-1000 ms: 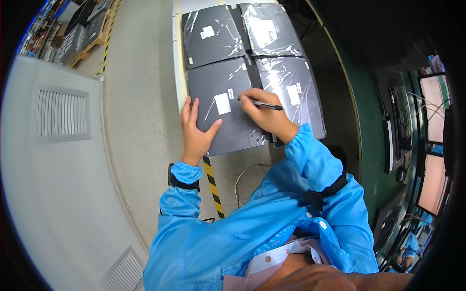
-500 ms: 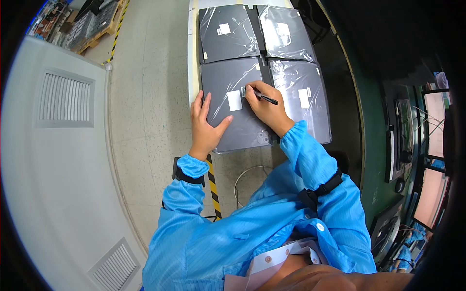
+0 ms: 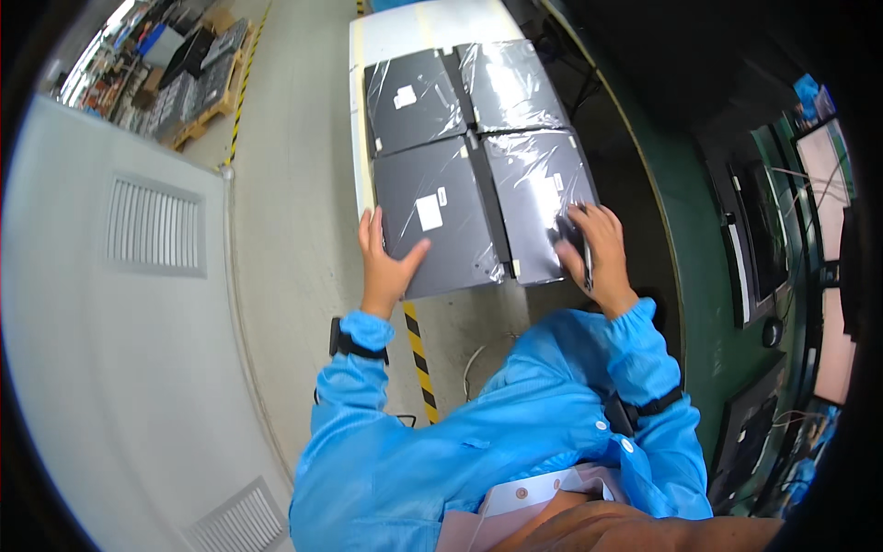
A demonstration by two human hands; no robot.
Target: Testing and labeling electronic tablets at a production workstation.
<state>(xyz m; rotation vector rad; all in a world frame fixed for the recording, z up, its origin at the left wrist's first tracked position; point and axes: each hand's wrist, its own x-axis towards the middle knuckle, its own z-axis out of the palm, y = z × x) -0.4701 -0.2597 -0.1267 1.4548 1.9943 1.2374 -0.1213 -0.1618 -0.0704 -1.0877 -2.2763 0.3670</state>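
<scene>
A near-left panel (image 3: 437,267) and a near-right panel (image 3: 529,235), dark and film-wrapped, are being flanked by two bare hands on a white table (image 3: 414,32).

The near-left panel is being touched at its left edge by the left hand (image 3: 386,273), whose thumb is being spread wide of its fingers. Over the right side of the near-right panel, the right hand (image 3: 607,253) is being held with thumb and fingers apart; a slim dark item (image 3: 589,269) is being partly hidden there, and whether it is being gripped cannot be told. A white label (image 3: 429,212) is being displayed near the near-left panel's middle. Just beyond, a far-left panel (image 3: 428,120) and a far-right panel (image 3: 483,97), likewise wrapped, are being borne by the table. Both forearms are being covered by blue sleeves (image 3: 354,382).
</scene>
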